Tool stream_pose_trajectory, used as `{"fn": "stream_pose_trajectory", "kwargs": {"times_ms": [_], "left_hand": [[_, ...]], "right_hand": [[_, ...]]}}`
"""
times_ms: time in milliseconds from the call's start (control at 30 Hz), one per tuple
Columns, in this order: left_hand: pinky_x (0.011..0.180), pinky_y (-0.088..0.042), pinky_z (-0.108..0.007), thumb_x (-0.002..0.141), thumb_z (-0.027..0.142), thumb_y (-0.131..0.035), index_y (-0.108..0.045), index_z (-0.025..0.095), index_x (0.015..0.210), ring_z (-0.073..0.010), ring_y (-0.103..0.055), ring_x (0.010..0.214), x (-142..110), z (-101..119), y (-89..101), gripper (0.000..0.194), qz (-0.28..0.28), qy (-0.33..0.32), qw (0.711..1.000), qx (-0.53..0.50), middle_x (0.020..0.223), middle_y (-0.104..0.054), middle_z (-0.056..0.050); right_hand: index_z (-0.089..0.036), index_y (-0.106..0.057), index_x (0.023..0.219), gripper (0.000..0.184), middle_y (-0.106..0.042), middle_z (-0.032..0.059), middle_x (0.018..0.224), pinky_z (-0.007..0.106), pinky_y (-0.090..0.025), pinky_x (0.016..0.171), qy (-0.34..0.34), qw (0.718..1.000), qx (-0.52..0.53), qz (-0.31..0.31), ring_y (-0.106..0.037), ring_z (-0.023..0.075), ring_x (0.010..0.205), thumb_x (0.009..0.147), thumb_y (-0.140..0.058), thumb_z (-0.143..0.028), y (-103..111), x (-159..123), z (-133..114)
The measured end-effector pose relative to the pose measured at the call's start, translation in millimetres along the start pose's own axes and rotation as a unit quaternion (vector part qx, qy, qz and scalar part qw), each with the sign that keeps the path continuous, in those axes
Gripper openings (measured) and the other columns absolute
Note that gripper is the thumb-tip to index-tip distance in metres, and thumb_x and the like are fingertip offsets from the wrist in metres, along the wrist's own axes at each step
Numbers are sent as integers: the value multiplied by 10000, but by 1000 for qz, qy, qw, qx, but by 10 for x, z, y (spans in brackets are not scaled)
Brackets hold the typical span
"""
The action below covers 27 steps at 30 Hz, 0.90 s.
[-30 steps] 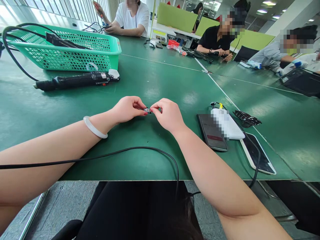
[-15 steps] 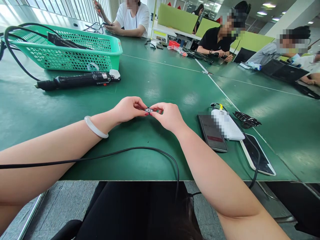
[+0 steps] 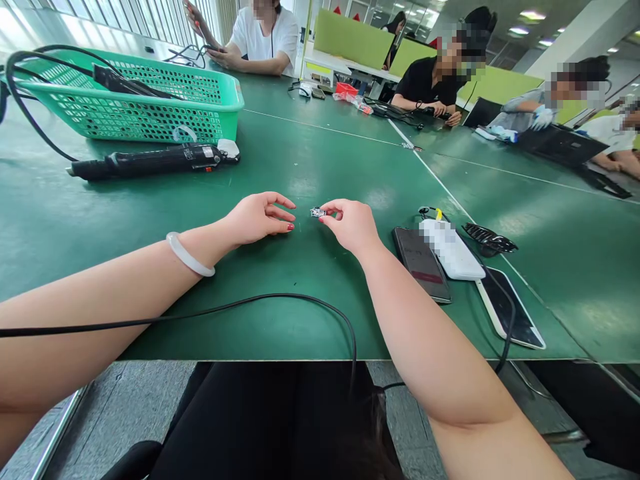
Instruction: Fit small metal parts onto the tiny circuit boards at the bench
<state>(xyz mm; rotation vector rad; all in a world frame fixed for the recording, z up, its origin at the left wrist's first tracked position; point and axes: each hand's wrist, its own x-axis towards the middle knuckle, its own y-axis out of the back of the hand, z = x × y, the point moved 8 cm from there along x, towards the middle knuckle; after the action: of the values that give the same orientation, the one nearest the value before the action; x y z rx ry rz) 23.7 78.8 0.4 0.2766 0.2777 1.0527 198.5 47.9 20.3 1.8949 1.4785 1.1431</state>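
Note:
My right hand (image 3: 350,225) pinches a tiny dark part with metal bits (image 3: 317,213) between thumb and forefinger, just above the green table (image 3: 310,160). My left hand (image 3: 255,219) rests a little to the left of it, fingers loosely apart and holding nothing, with a pale bangle (image 3: 189,256) on the wrist. A gap separates the two hands.
A black electric screwdriver (image 3: 150,160) lies in front of a green basket (image 3: 125,100) at the back left. Its black cable (image 3: 240,308) loops across the near edge. Two phones (image 3: 423,263) and a white box (image 3: 450,248) lie at the right. Other people sit at the far side.
Both hands held the small part together before. My left hand has let go and its fingers have spread; my right hand has drawn the part slightly right.

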Motion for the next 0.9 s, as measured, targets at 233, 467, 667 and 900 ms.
{"fn": "stream_pose_trajectory", "kwargs": {"times_ms": [233, 467, 667, 900], "left_hand": [[780, -518, -385, 623, 177, -753, -598, 163, 1031, -199, -680, 809, -2, 0, 3, 437, 4, -5, 1000, 13, 1023, -705, -113], [773, -513, -392, 605, 186, -764, -608, 167, 1024, -197, -677, 785, 0, 11, 10, 448, 7, -13, 1000, 10, 1021, -703, -116], [763, -509, -385, 588, 176, -777, -616, 166, 1013, -192, -675, 766, 10, 6, 23, 454, 11, -14, 1000, 1, 1004, -706, -115], [761, -514, -385, 608, 176, -768, -606, 159, 1035, -192, -672, 782, -18, 26, 7, 457, 10, -7, 1000, -5, 1052, -688, -124]], "right_hand": [[-220, -719, 923, 189, -694, 16, 816, 281, -411, 632, -1, 1000, -6, 14, -538, 127, 639, 758, -634, -257, 29, -13, -29], [-210, -721, 920, 195, -685, 23, 787, 288, -408, 618, 7, 1000, 2, 9, -524, 126, 611, 760, -628, -271, 13, -21, -49], [-209, -719, 917, 194, -678, 25, 781, 295, -416, 628, 10, 1000, 12, 4, -534, 131, 621, 755, -627, -262, -12, -25, -54], [-211, -712, 899, 178, -684, 21, 803, 298, -411, 624, 6, 1000, 20, 4, -526, 132, 615, 757, -628, -280, -4, -44, -90]]}}
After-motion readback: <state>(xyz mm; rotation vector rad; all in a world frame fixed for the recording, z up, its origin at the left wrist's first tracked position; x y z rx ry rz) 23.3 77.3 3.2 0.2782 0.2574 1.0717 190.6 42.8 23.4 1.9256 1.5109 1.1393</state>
